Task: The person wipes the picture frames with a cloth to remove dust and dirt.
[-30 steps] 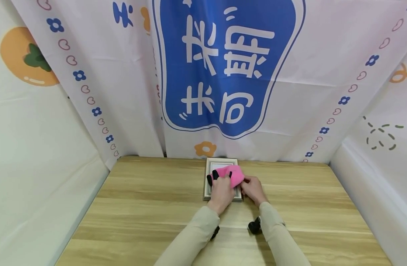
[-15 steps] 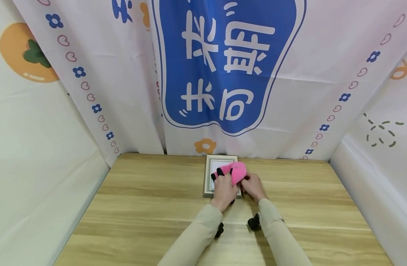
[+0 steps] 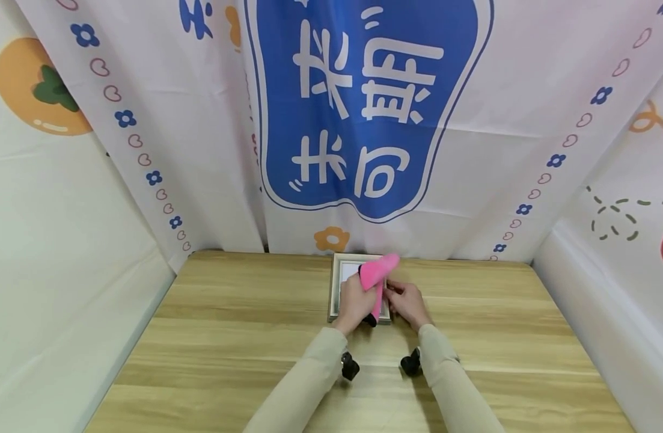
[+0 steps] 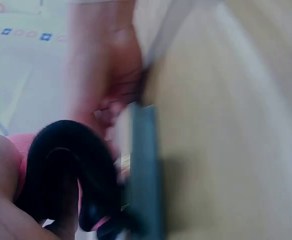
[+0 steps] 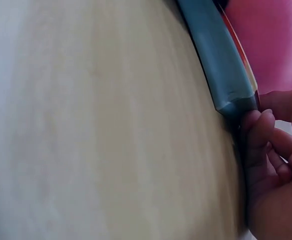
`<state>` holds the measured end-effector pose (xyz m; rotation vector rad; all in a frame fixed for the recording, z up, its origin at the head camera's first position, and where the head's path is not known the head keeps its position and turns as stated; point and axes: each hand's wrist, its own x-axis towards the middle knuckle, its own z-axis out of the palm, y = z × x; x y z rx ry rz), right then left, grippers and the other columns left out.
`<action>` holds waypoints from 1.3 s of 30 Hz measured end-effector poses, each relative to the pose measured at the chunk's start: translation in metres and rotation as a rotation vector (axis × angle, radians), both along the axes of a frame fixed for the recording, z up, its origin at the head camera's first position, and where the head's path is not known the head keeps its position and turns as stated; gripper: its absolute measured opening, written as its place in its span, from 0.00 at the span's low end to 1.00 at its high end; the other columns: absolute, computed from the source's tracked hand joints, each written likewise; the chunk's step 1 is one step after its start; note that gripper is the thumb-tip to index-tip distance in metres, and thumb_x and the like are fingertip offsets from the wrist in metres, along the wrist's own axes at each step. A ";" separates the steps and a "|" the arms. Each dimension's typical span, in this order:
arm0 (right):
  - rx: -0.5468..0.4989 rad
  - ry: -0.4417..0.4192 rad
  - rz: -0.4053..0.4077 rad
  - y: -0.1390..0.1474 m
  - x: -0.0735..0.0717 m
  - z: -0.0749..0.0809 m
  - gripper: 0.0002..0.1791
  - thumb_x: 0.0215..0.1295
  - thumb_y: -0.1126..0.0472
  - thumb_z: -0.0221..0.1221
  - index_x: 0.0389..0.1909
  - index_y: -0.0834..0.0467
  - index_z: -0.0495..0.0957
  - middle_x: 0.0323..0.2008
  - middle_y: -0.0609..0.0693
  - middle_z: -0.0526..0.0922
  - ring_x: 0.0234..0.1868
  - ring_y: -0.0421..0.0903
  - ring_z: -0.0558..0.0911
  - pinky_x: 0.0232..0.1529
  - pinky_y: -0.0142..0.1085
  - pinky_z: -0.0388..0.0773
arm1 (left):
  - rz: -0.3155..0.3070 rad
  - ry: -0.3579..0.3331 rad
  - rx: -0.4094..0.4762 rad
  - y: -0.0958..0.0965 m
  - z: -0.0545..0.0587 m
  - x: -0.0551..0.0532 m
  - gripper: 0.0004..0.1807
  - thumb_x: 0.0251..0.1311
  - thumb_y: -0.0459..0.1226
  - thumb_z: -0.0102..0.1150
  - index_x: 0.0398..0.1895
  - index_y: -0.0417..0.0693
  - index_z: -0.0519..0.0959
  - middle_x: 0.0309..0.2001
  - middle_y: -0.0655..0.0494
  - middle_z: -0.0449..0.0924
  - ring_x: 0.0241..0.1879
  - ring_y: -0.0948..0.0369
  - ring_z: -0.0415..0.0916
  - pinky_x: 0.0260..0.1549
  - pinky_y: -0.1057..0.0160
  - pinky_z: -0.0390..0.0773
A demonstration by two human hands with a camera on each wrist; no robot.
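A picture frame (image 3: 335,288) with a pale, stepped border lies on the table near its back edge. My left hand (image 3: 357,300) grips a pink cloth (image 3: 378,270) with black edging, held over the frame's inside. One pink end points up and right, while a black-edged part hangs toward the front. In the left wrist view, the black edging (image 4: 68,132) bends in a loop beside my fingers. My right hand (image 3: 409,304) pinches the frame's right side. In the right wrist view, thumb and fingers are at a corner of the grey-blue frame edge (image 5: 215,60).
The wooden table (image 3: 244,343) runs back to a white printed curtain (image 3: 472,180) right behind the frame. White padded walls (image 3: 591,325) border both sides. Small black cameras (image 3: 350,365) sit at both wrists.
The pink cloth has turned in my left hand, from lying broad across the frame to one end upright and one hanging frontward. My right hand has stayed at the frame's right side.
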<state>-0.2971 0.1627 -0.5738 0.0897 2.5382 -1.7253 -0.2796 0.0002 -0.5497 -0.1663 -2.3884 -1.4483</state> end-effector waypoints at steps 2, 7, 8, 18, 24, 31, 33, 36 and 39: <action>-0.008 -0.004 -0.005 0.000 0.001 -0.001 0.24 0.72 0.60 0.65 0.67 0.61 0.82 0.26 0.49 0.86 0.19 0.38 0.77 0.24 0.31 0.75 | -0.001 0.021 0.015 -0.007 0.009 -0.003 0.11 0.62 0.42 0.68 0.29 0.44 0.82 0.26 0.48 0.85 0.23 0.55 0.82 0.21 0.53 0.80; -0.030 -0.014 -0.018 -0.001 0.001 -0.001 0.25 0.72 0.61 0.65 0.67 0.64 0.81 0.26 0.48 0.85 0.18 0.37 0.75 0.22 0.30 0.73 | 0.026 -0.032 0.048 -0.031 0.038 -0.011 0.12 0.63 0.42 0.70 0.31 0.43 0.81 0.24 0.49 0.84 0.21 0.54 0.81 0.23 0.52 0.84; -0.034 -0.017 -0.017 -0.002 0.001 -0.001 0.25 0.72 0.61 0.65 0.67 0.64 0.81 0.25 0.47 0.84 0.18 0.38 0.75 0.21 0.30 0.73 | 0.041 -0.044 0.051 -0.036 0.043 -0.013 0.11 0.63 0.41 0.70 0.33 0.43 0.81 0.25 0.49 0.84 0.21 0.54 0.81 0.23 0.53 0.84; -0.023 -0.030 -0.021 -0.002 0.002 0.001 0.25 0.73 0.60 0.66 0.68 0.62 0.80 0.24 0.48 0.82 0.18 0.40 0.75 0.22 0.32 0.74 | 0.170 -0.026 -0.033 -0.082 0.076 -0.028 0.07 0.59 0.34 0.70 0.33 0.39 0.81 0.23 0.46 0.84 0.17 0.55 0.79 0.21 0.57 0.82; -0.035 -0.031 -0.013 -0.002 0.004 0.002 0.25 0.73 0.60 0.66 0.68 0.63 0.80 0.25 0.50 0.82 0.18 0.41 0.75 0.22 0.32 0.74 | 0.152 -0.059 -0.084 -0.098 0.067 -0.033 0.04 0.64 0.32 0.64 0.32 0.42 0.79 0.17 0.48 0.79 0.09 0.56 0.75 0.10 0.58 0.76; -0.031 -0.026 -0.015 -0.003 0.004 0.004 0.24 0.74 0.61 0.65 0.68 0.62 0.80 0.27 0.50 0.83 0.19 0.40 0.75 0.22 0.32 0.74 | 0.152 0.020 -0.346 -0.089 0.045 -0.034 0.16 0.64 0.35 0.70 0.49 0.33 0.81 0.33 0.38 0.86 0.30 0.44 0.88 0.29 0.50 0.88; -0.028 -0.021 -0.015 -0.003 0.004 0.003 0.24 0.74 0.61 0.65 0.68 0.62 0.80 0.27 0.51 0.84 0.19 0.40 0.75 0.22 0.32 0.74 | 0.124 0.018 -0.398 -0.082 0.038 -0.034 0.19 0.63 0.34 0.72 0.52 0.32 0.80 0.35 0.36 0.87 0.34 0.42 0.89 0.32 0.49 0.89; -0.025 -0.020 -0.018 -0.003 0.003 0.003 0.25 0.73 0.61 0.65 0.68 0.61 0.80 0.28 0.52 0.84 0.19 0.40 0.75 0.22 0.32 0.74 | 0.084 0.007 -0.477 -0.070 0.027 -0.032 0.18 0.61 0.34 0.75 0.49 0.32 0.81 0.35 0.36 0.87 0.35 0.43 0.89 0.32 0.52 0.89; -0.020 -0.029 -0.019 -0.003 0.004 0.003 0.25 0.73 0.60 0.66 0.69 0.61 0.80 0.27 0.51 0.83 0.19 0.40 0.75 0.22 0.32 0.74 | 0.076 0.007 -0.541 -0.058 0.019 -0.032 0.14 0.59 0.34 0.77 0.40 0.34 0.82 0.31 0.38 0.86 0.34 0.44 0.89 0.29 0.52 0.88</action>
